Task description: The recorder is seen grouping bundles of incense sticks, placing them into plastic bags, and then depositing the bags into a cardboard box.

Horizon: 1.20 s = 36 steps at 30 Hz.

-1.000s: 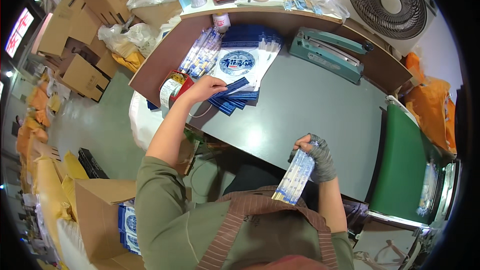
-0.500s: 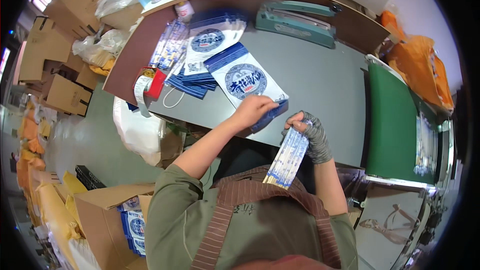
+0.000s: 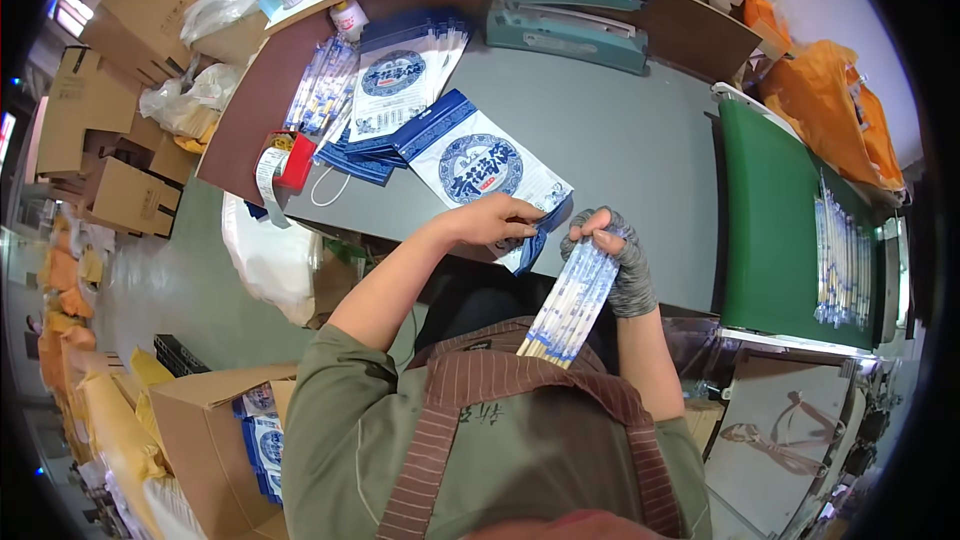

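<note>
My left hand [image 3: 497,219] is closed on the near end of a white and blue printed plastic bag [image 3: 485,162], fingers and thumb at its blue edge. That bag lies slanted on the grey table, its near corner bent up. A grey knitted fingerless glove covers my right hand [image 3: 612,248], which is closed round one end of a bundle of paper-wrapped chopsticks [image 3: 568,308]. The bundle points down toward my apron, just right of the bag's edge. Behind the bag is a fanned stack of similar bags [image 3: 400,70].
More wrapped chopsticks [image 3: 322,85] lie at the table's left, by a red box [image 3: 297,162] with a label strip. A green long-bodied sealer [image 3: 567,32] stands at the back. On the right, a green-covered surface [image 3: 765,230] carries further chopsticks [image 3: 842,255]. An open carton [image 3: 205,445] holds packed bags.
The view has shifted slightly, moving the table things up and left. My left hand has bent the bag's near edge further open. The right hand still grips the chopsticks.
</note>
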### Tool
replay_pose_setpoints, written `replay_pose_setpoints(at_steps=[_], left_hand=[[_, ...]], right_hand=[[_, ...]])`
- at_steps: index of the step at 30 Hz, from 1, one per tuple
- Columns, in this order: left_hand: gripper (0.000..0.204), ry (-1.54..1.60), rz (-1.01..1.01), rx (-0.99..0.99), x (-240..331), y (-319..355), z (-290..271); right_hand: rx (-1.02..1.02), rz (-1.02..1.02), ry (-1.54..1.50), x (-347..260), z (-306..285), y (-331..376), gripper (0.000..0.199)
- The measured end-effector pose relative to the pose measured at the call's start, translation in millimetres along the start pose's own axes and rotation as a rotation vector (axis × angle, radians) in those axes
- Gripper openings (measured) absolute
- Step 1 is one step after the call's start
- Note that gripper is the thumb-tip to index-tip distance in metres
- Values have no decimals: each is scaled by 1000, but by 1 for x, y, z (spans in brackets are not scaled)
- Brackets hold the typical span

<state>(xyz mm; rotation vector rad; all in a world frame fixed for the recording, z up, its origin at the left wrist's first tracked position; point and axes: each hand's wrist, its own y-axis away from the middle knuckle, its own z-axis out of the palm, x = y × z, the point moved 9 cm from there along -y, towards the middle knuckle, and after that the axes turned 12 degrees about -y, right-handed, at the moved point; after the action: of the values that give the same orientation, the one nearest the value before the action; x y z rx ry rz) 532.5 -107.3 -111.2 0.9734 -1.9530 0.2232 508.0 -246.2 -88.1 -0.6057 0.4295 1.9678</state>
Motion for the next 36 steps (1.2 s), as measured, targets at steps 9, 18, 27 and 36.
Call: replay_pose_setpoints(at_steps=[9, 18, 27, 36], left_hand=[[38, 28, 30, 43, 7, -2, 0], [12, -250, -72, 617, 22, 13, -5], [17, -431, 74, 960, 60, 58, -24], [44, -568, 455, 605, 101, 101, 53]], right_hand=[[-8, -14, 6, -2, 0, 5, 27], [-36, 69, 125, 20, 15, -17, 26], [-64, -171, 963, 43, 2, -31, 26], [44, 542, 1139, 82, -30, 105, 56]])
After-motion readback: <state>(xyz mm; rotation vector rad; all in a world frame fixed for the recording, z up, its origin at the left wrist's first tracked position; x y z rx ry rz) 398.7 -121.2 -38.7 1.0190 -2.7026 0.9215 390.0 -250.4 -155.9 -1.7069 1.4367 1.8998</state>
